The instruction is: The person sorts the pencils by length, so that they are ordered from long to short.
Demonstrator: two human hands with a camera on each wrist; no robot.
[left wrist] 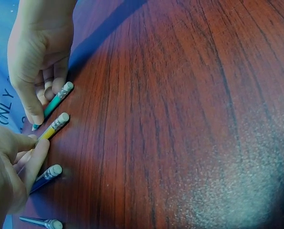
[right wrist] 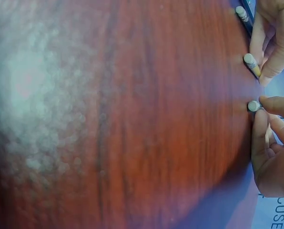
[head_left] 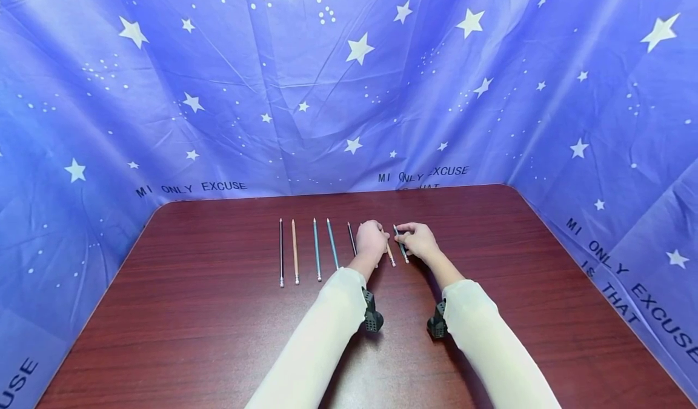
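Observation:
My left hand (head_left: 372, 239) pinches a yellow pencil (head_left: 390, 256) between thumb and finger; its white eraser end points toward me. Just to the right, my right hand (head_left: 418, 240) has thumb and fingers around a green pencil (head_left: 403, 252) lying at a slant. In the left wrist view the green pencil (left wrist: 52, 106) and yellow pencil (left wrist: 47, 132) lie side by side, eraser ends on the table. A dark blue pencil (left wrist: 45, 177) lies beside my left hand, partly hidden by it. The right wrist view shows the eraser of the yellow pencil (right wrist: 249, 59) between the fingers.
Left of my hands lie a black pencil (head_left: 281, 251), a light orange pencil (head_left: 295, 251), two blue pencils (head_left: 317, 251) and another dark pencil (head_left: 351, 236), spaced in a row, tips away. The reddish-brown table (head_left: 207, 324) ends at a star-patterned blue curtain (head_left: 305, 130).

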